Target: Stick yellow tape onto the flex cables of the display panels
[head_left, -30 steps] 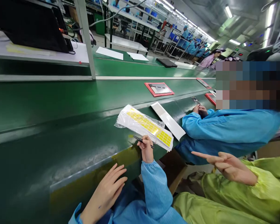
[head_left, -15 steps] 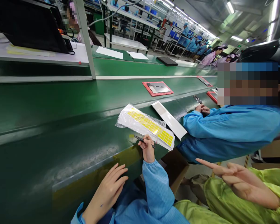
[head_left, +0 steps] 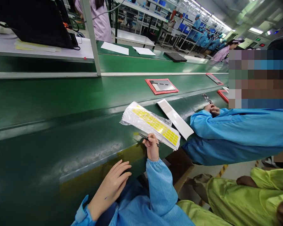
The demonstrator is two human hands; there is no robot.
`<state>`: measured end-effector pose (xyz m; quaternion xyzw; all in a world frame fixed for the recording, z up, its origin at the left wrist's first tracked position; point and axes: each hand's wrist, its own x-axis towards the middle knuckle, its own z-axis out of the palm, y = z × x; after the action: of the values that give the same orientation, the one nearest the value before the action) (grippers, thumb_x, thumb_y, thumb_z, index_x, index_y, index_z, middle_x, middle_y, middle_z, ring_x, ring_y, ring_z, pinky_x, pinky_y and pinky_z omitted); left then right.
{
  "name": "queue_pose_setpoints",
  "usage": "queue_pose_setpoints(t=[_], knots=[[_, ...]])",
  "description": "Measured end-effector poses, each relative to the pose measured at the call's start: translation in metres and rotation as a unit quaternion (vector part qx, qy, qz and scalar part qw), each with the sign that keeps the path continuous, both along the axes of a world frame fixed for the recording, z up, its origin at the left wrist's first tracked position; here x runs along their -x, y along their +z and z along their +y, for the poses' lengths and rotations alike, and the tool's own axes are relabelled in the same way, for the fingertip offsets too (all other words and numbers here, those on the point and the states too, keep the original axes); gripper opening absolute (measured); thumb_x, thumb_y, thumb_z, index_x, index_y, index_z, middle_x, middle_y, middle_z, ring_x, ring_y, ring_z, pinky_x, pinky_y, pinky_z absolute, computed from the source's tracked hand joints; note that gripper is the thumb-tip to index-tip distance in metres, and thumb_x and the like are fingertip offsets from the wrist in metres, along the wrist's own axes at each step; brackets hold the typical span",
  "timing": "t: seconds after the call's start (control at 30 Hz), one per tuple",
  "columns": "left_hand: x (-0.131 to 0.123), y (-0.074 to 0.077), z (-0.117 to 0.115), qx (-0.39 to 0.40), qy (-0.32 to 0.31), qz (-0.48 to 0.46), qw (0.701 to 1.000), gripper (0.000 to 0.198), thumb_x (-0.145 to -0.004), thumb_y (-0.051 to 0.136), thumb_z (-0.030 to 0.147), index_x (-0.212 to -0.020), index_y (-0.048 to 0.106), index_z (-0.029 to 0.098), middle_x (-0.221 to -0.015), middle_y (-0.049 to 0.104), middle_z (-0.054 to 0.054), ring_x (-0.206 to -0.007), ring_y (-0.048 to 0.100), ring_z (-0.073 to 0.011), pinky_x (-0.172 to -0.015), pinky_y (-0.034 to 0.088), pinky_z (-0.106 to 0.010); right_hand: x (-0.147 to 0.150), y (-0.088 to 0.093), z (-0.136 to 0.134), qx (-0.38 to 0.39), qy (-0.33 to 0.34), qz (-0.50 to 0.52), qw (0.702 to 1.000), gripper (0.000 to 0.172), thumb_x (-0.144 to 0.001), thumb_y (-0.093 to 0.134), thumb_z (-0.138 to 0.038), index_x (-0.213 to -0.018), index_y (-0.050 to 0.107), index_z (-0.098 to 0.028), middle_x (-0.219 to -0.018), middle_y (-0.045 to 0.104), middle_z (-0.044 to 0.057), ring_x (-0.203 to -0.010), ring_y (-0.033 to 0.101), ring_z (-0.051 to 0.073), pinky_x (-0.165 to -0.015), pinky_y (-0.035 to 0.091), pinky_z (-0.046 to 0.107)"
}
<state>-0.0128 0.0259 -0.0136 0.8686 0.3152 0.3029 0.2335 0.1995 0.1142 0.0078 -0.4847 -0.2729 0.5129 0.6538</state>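
My right hand is closed around black tweezers, whose tips point left over the bench edge. Just beyond it lies a sheet of yellow stickers on white backing, partly in a clear plastic bag. My left hand rests at the bench's near edge with fingers stretched out, holding nothing. Between the hands, amber tape runs along the edge. A long white strip lies to the right of the sticker sheet.
A red-framed tray with a grey panel lies farther back on the green bench. At right, a co-worker's blue sleeve leans on the bench. A person in yellow-green clothing is close by. A monitor stands back left.
The pointing hand of the person in yellow-green has withdrawn. The view has shifted slightly; my hands keep nearly the same pose, the tweezers still in my right. A pink-clothed person shows more at the back.
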Motion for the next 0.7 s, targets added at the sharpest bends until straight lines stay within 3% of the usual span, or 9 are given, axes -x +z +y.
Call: queue_pose_setpoints(t=[0.2,0.7], knots=[[0.0008,-0.0038,-0.0017,0.03,-0.004,0.007,1.0,0.026,-0.098,0.042,0.009,-0.115,0.058,0.019,-0.132,0.055,-0.007,-0.134,0.044,-0.0207,-0.117,0.039,-0.051,-0.0001,-0.0003,-0.0005,0.0,0.001,-0.001,1.0,0.012,-0.068,0.059,-0.028,-0.074,0.051,-0.022,-0.05,0.063,-0.002,-0.039,0.023,0.006,-0.042,0.016,0.019],[0.0017,-0.0018,0.0003,0.024,-0.002,-0.007,1.0,0.024,-0.099,0.042,0.01,-0.111,0.061,0.017,-0.129,0.058,-0.008,-0.132,0.048,-0.0212,-0.116,0.041,-0.049,0.0008,0.0019,-0.0002,0.006,0.002,-0.009,1.0,0.013,-0.067,0.06,-0.029,-0.075,0.051,-0.022,-0.05,0.063,-0.003,-0.038,0.022,0.006,-0.042,0.017,0.02]])
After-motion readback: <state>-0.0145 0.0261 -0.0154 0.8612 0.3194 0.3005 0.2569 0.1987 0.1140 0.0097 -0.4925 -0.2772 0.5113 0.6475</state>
